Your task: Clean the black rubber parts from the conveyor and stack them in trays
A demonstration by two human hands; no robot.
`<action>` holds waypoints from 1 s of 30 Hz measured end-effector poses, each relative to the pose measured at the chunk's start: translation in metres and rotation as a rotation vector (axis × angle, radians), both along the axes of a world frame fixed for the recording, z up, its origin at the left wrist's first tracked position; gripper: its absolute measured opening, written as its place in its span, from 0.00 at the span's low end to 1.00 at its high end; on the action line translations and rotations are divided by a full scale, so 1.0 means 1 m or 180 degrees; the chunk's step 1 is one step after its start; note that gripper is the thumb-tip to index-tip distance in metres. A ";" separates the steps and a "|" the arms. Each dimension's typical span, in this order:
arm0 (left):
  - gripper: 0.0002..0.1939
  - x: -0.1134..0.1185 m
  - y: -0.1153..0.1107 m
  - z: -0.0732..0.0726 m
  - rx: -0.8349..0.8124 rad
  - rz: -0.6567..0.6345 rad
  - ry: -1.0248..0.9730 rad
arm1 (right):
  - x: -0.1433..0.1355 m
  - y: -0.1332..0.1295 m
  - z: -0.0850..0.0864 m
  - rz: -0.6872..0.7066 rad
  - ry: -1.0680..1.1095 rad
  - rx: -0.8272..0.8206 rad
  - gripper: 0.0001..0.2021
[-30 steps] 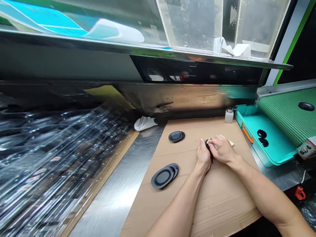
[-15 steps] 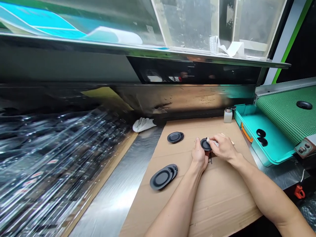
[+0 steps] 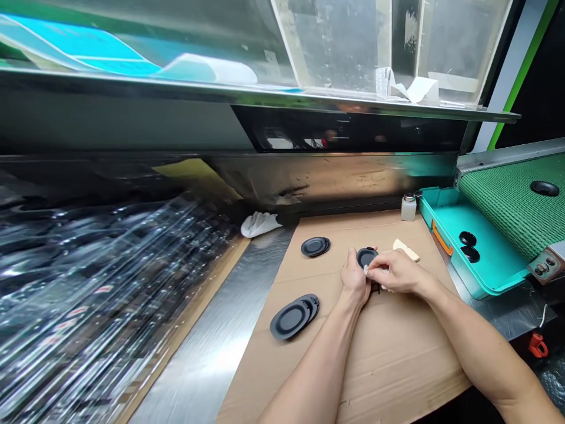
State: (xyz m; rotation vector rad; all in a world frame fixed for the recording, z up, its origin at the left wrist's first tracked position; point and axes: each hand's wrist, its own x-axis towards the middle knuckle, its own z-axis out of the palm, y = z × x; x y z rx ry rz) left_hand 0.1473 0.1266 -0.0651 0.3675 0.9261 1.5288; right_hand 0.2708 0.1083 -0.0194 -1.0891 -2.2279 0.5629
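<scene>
My left hand (image 3: 355, 278) grips a round black plastic disc (image 3: 366, 257) by its edge, holding it just over the cardboard sheet (image 3: 397, 347). Fingers of my right hand (image 3: 399, 271) are closed on a small white cloth (image 3: 383, 268), pressed at the disc's near edge. Beyond my right hand lies a pale cream pad (image 3: 406, 249). Left of my hands, a small group of overlapping black discs (image 3: 314, 246) rests on the cardboard. Closer to me is a second overlapping group of larger black discs (image 3: 290, 319).
A white bottle (image 3: 408, 207) stands at the cardboard's back edge. Right of it sits a teal tray (image 3: 481, 280) with black round parts, beside a green conveyor belt (image 3: 507, 188) carrying one black part. Clear plastic-wrapped trays (image 3: 110, 294) fill the left. A white glove (image 3: 260, 224) lies behind.
My right hand has moved the white cloth from the disc's upper right edge down to its near edge. The cream pad behind it now shows more. My left hand keeps its hold.
</scene>
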 end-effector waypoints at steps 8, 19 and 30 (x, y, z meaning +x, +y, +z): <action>0.22 -0.009 0.008 0.002 0.0024 0.0254 -0.0186 | 0.003 0.005 -0.008 -0.0563 -0.0448 0.0229 0.07; 0.24 -0.014 0.003 0.007 0.0049 0.0111 -0.0352 | 0.005 0.012 -0.011 -0.1037 0.0297 0.0678 0.06; 0.23 -0.007 0.004 0.002 0.0009 0.0199 -0.0183 | -0.001 0.008 -0.011 -0.0070 -0.0127 0.0353 0.04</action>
